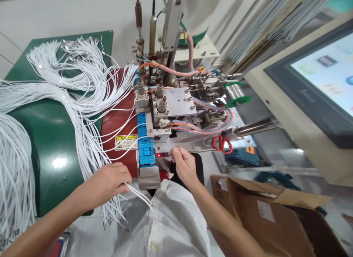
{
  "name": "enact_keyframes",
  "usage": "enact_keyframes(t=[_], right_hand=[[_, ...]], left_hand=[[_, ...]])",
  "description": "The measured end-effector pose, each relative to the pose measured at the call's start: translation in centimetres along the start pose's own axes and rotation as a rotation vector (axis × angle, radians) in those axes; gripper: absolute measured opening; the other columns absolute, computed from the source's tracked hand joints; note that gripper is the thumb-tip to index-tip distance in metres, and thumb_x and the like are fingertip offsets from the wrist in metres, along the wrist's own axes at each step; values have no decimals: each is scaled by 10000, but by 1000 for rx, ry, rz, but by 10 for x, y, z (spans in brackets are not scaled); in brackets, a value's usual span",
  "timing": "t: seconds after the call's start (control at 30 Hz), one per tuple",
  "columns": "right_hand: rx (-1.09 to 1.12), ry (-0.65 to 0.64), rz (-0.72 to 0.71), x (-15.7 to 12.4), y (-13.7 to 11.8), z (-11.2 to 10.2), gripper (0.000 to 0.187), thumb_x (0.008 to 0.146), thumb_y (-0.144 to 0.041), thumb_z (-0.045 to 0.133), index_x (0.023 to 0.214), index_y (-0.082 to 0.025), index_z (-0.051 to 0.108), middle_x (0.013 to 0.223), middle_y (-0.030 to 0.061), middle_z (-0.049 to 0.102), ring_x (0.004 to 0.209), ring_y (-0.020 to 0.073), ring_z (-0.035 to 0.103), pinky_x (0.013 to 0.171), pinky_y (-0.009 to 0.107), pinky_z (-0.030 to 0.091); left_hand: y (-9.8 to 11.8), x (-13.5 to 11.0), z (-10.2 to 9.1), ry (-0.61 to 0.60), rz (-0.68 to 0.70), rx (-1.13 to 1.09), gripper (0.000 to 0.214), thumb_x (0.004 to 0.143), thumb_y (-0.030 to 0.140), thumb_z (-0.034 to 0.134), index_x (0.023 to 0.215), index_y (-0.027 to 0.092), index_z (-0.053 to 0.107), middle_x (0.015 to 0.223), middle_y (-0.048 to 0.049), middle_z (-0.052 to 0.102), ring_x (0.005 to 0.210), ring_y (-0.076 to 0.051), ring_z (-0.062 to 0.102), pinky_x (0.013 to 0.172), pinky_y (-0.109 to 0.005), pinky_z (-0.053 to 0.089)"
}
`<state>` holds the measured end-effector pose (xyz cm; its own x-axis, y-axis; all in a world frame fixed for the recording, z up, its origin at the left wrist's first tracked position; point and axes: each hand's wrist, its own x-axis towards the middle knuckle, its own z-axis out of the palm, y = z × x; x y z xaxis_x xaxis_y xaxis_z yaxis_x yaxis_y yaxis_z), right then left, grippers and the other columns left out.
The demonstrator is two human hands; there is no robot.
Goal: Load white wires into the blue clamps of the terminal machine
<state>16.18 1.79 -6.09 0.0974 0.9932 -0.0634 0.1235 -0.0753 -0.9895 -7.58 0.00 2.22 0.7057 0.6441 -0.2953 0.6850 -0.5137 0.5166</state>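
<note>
My left hand (114, 181) is closed around a few white cables (139, 194), whose ends stick out past my fingers over my lap. It hovers at the near edge of the machine, beside a hanging bundle of white cables (78, 139). My right hand (183, 165) is pinched at the front of the machine, close to a small red light (159, 155); what its fingertips hold, if anything, is hidden. Between the hands runs a row of blue clamp blocks (146, 151), with single white cables leading into several of them.
A green table (59, 139) on the left carries thick cable bundles. Red-handled scissors (222, 143) hang by a solder wire spool (234, 94). A touchscreen (325, 76) juts in from the right, above an open cardboard box (264, 213). A yellow warning label (126, 142) marks the red plate.
</note>
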Motion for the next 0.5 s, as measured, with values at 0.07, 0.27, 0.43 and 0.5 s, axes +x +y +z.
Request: enact_keyframes(t=[0.07, 0.27, 0.43, 0.5], right_hand=[[-1, -66, -19, -5, -1, -3, 308, 846, -364, 465, 621, -174, 553, 562, -16, 496, 531, 111, 459, 515, 234, 371], [168, -302, -130, -26, -11, -13, 314, 847, -411, 469, 761, -191, 675, 620, 23, 592, 574, 136, 536, 545, 257, 427], [351, -183, -115, -32, -20, -16, 254, 802, -434, 541, 864, -231, 681, 695, 30, 623, 594, 145, 550, 544, 271, 456], [293, -139, -100, -29, -26, -14, 128, 768, -327, 614, 778, -222, 686, 725, 35, 647, 628, 149, 579, 567, 265, 476]], left_hand=[[4, 4, -1, -6, -55, -65, 132, 836, 278, 536, 750, 194, 589, 701, 22, 590, 672, -130, 543, 601, -226, 367], [18, 17, 11, 173, -111, -249, 196, 874, 311, 471, 859, 221, 644, 797, 16, 679, 719, -123, 620, 667, -210, 434], [30, 33, 28, 438, -209, -188, 222, 880, 252, 443, 982, 228, 639, 894, -19, 679, 787, -148, 632, 718, -251, 481], [36, 41, 35, 491, -187, -214, 244, 874, 243, 450, 1048, 218, 619, 943, -38, 668, 830, -156, 629, 747, -260, 490]])
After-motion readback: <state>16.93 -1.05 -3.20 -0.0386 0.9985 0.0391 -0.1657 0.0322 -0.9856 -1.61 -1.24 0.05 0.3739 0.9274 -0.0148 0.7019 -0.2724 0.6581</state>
